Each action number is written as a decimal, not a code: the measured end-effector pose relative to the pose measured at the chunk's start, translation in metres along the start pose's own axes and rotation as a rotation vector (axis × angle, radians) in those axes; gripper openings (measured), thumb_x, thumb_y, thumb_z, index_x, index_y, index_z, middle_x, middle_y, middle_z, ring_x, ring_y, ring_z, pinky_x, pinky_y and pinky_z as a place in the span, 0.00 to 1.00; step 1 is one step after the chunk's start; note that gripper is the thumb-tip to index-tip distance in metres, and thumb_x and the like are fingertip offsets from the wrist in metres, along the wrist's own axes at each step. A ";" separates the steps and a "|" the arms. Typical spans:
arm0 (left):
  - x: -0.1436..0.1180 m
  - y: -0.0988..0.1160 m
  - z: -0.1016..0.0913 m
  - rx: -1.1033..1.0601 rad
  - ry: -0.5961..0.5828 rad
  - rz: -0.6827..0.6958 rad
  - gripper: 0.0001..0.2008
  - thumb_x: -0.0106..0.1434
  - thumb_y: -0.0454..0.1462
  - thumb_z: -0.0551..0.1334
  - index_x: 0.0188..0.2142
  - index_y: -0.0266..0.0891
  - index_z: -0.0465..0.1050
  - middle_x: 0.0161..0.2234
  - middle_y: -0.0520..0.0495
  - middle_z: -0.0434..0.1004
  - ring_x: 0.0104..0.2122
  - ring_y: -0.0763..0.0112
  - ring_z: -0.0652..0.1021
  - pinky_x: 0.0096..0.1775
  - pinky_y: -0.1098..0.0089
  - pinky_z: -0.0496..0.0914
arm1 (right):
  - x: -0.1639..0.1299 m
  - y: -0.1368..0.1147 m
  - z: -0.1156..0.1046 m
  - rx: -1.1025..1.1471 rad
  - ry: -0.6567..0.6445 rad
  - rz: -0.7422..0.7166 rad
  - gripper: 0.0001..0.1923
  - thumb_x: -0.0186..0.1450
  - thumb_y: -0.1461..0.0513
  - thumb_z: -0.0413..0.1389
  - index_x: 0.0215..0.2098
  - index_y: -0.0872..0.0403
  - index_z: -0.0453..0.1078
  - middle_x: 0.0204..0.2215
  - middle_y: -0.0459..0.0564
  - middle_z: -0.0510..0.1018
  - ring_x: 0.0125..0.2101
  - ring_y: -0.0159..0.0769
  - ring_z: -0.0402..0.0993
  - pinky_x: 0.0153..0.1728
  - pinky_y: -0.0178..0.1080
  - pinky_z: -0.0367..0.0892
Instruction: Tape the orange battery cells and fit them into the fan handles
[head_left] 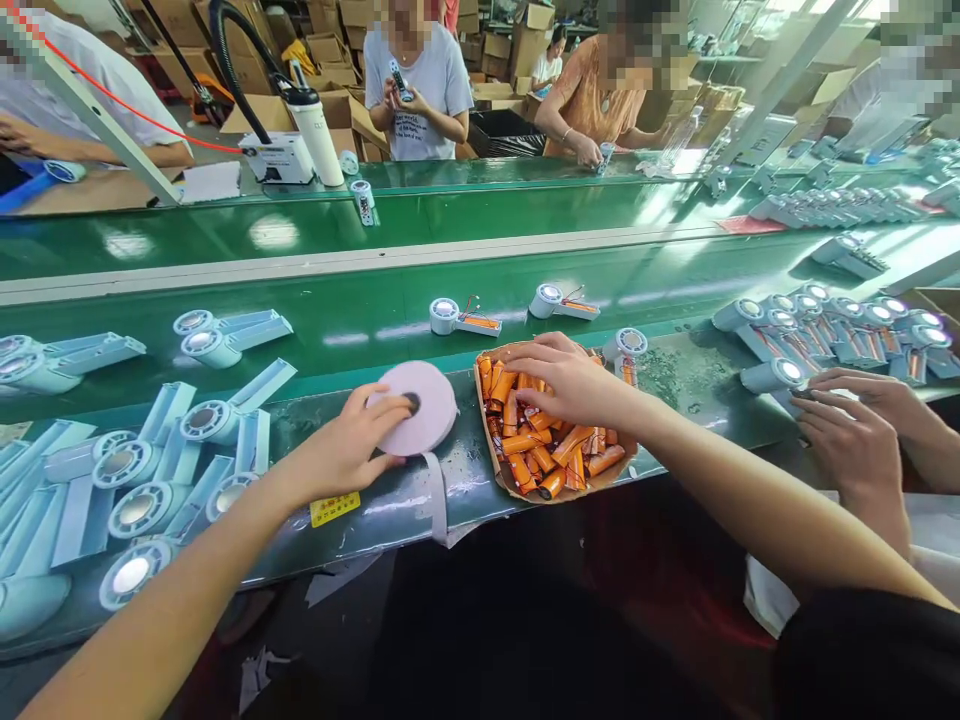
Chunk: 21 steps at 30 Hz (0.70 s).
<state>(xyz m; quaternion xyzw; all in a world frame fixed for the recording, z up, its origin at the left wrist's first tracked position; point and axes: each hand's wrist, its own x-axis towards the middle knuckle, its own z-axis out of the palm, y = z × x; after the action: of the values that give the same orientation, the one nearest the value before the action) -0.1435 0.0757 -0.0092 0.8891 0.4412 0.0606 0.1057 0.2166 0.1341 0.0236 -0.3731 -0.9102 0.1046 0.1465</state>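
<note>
The right hand (559, 382) hid some orange cells (521, 442); at eight o'clock, the left edge cropped a pale-blue housing (30, 602), and print on a yellow label (334, 509) was illegible.

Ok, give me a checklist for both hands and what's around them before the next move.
1. Left hand touching the flat, round, whitish tape roll: ok.
2. Roll's loose whitish strip clear of the shiny green bench's front edge: not ok, it reaches the edge.
3. Right hand at the shallow brown cardboard box of orange cylinders: ok.
4. Right hand gripping a cylinder: cannot tell.
5. Neighbouring co-worker's hand apart from the box: ok, off to its right.
</note>
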 end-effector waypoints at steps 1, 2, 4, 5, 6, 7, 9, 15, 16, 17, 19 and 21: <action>0.005 -0.001 -0.004 0.006 0.079 -0.035 0.28 0.64 0.39 0.69 0.63 0.44 0.72 0.62 0.37 0.77 0.69 0.41 0.66 0.66 0.40 0.69 | 0.006 -0.001 0.003 -0.021 -0.016 -0.017 0.20 0.69 0.61 0.60 0.59 0.48 0.79 0.61 0.54 0.80 0.63 0.57 0.70 0.65 0.65 0.62; 0.010 -0.003 -0.010 0.008 0.170 -0.079 0.28 0.64 0.41 0.69 0.63 0.43 0.71 0.61 0.36 0.76 0.69 0.40 0.65 0.66 0.39 0.69 | 0.012 -0.002 0.006 -0.034 -0.043 -0.035 0.20 0.68 0.63 0.60 0.58 0.46 0.80 0.60 0.53 0.81 0.63 0.56 0.70 0.66 0.65 0.60; 0.022 -0.005 -0.026 -0.011 0.387 -0.179 0.30 0.63 0.45 0.71 0.62 0.43 0.69 0.61 0.35 0.74 0.69 0.39 0.65 0.62 0.40 0.74 | 0.022 -0.003 0.009 -0.032 -0.118 -0.068 0.16 0.68 0.65 0.59 0.51 0.45 0.82 0.55 0.51 0.84 0.63 0.54 0.71 0.68 0.65 0.56; 0.027 -0.005 -0.038 -0.033 0.502 -0.221 0.30 0.62 0.46 0.71 0.62 0.43 0.69 0.63 0.35 0.72 0.70 0.40 0.64 0.60 0.42 0.78 | 0.026 -0.002 0.010 -0.014 -0.151 -0.081 0.14 0.69 0.65 0.59 0.47 0.45 0.83 0.52 0.50 0.86 0.62 0.53 0.72 0.68 0.64 0.55; 0.032 -0.003 -0.051 -0.060 0.620 -0.246 0.31 0.62 0.47 0.71 0.62 0.45 0.68 0.64 0.37 0.69 0.70 0.41 0.64 0.56 0.46 0.81 | 0.029 -0.001 0.010 0.018 -0.174 -0.086 0.12 0.69 0.65 0.59 0.44 0.46 0.83 0.50 0.50 0.87 0.60 0.52 0.74 0.67 0.62 0.57; 0.036 0.000 -0.066 -0.089 0.738 -0.252 0.32 0.62 0.48 0.71 0.62 0.47 0.67 0.66 0.39 0.67 0.69 0.43 0.66 0.53 0.49 0.83 | 0.031 0.000 0.010 0.066 -0.184 -0.076 0.10 0.70 0.64 0.58 0.42 0.47 0.83 0.48 0.51 0.87 0.59 0.51 0.75 0.66 0.60 0.59; 0.039 0.009 -0.098 -0.146 0.939 -0.207 0.33 0.62 0.48 0.70 0.65 0.54 0.64 0.68 0.46 0.66 0.68 0.48 0.69 0.50 0.51 0.85 | 0.033 0.002 0.007 0.218 -0.153 0.004 0.08 0.70 0.63 0.59 0.43 0.49 0.81 0.47 0.53 0.86 0.54 0.49 0.78 0.61 0.55 0.67; 0.023 0.042 -0.128 -0.025 0.977 -0.059 0.34 0.62 0.49 0.68 0.66 0.69 0.64 0.63 0.59 0.72 0.68 0.48 0.71 0.52 0.44 0.84 | 0.024 -0.007 -0.005 1.000 0.194 0.246 0.20 0.64 0.51 0.68 0.49 0.51 0.75 0.39 0.49 0.86 0.40 0.39 0.84 0.47 0.45 0.78; 0.018 0.045 -0.118 0.056 0.889 -0.048 0.34 0.62 0.47 0.68 0.67 0.70 0.64 0.61 0.58 0.75 0.68 0.46 0.70 0.57 0.40 0.81 | 0.021 -0.012 -0.008 1.077 0.241 0.245 0.24 0.61 0.49 0.71 0.50 0.51 0.76 0.41 0.49 0.86 0.42 0.39 0.84 0.48 0.45 0.79; 0.014 0.048 -0.105 0.129 0.800 -0.030 0.35 0.63 0.44 0.68 0.67 0.70 0.64 0.59 0.56 0.78 0.69 0.44 0.68 0.61 0.36 0.76 | 0.017 -0.017 -0.011 1.126 0.273 0.241 0.26 0.59 0.48 0.73 0.50 0.50 0.78 0.43 0.50 0.86 0.43 0.40 0.84 0.50 0.46 0.79; 0.004 0.051 -0.075 0.216 0.648 -0.001 0.37 0.64 0.36 0.66 0.69 0.69 0.64 0.55 0.54 0.82 0.70 0.42 0.65 0.65 0.33 0.70 | 0.010 -0.027 -0.015 1.173 0.303 0.245 0.26 0.56 0.47 0.75 0.47 0.50 0.81 0.44 0.51 0.87 0.45 0.42 0.85 0.52 0.48 0.80; -0.007 0.054 -0.049 0.238 0.552 0.002 0.41 0.62 0.30 0.65 0.70 0.66 0.64 0.55 0.51 0.82 0.68 0.40 0.65 0.61 0.35 0.74 | 0.003 -0.037 -0.018 1.176 0.305 0.267 0.23 0.56 0.48 0.75 0.44 0.49 0.82 0.42 0.50 0.88 0.44 0.44 0.86 0.50 0.49 0.81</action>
<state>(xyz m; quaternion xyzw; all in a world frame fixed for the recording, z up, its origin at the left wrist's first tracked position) -0.1154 0.0449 0.0509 0.8456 0.4564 0.2480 -0.1235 0.1969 0.1118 0.0517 -0.3512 -0.6147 0.5512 0.4415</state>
